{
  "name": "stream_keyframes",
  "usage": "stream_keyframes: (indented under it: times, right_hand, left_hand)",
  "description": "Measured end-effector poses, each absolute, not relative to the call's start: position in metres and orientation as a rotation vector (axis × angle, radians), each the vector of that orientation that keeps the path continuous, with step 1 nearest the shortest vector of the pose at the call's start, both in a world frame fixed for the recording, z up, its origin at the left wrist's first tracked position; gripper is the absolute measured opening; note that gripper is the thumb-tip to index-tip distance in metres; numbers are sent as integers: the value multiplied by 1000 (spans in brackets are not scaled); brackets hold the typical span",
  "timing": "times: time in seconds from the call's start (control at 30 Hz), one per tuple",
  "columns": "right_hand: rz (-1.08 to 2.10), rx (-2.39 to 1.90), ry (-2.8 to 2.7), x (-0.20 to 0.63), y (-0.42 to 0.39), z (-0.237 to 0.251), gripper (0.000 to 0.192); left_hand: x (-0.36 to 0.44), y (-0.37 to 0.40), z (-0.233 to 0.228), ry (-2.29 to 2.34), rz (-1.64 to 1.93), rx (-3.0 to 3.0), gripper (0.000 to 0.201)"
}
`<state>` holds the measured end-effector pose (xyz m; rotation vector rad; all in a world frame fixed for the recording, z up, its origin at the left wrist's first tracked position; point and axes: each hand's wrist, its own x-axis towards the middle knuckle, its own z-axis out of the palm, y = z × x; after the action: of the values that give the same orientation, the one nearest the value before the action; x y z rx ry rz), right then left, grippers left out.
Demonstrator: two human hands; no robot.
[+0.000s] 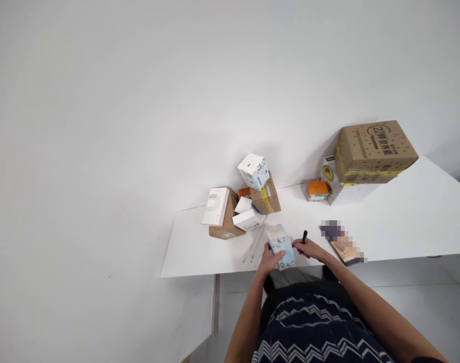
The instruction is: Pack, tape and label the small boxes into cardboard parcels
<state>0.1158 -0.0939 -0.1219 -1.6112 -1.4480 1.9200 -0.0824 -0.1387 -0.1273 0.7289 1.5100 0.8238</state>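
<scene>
My left hand [269,261] is closed around the near left side of a small light-blue and white printed box [283,248], its thumb lying across the face. The box is tilted, above the near part of the white table. My right hand [307,248] is closed on a slim black pen-like tool [304,236], whose upper end sticks up from the fingers. Its lower end is hidden, so I cannot tell whether it is a pen or a cutter. The right fingertips are close beside the box's right side; contact is unclear.
Left of the hands stand brown cartons [266,197] and white boxes [247,220], with a patterned box [254,171] on top. A blurred-out flat item [341,242] lies on the right. Behind it are a small orange box [317,190] and a large carton [377,151] against the wall.
</scene>
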Motion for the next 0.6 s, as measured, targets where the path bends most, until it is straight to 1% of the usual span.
stream_keyframes:
  times: [0.2,0.3,0.43,0.53,0.6]
  right_hand:
    - [1965,-1572,-1296,120,-94,-127,28]
    - [1954,-1513,-1233,119,-94,-117,32]
    - [1938,-1467,-1145,120,-88,-93,34]
    - [1936,-1419,-1102,121,-83,-80,34]
    - [1926,-1407,-1082,122,-81,-78,34]
  left_hand:
    - [-72,-134,-118,1227,887,526,66]
    - [-69,-134,-109,1186,876,448,63]
    - [-70,-130,-92,1276,840,395,75]
    - [-74,-128,-83,1315,854,493,84]
    - [-76,-126,-81,1325,848,592,86]
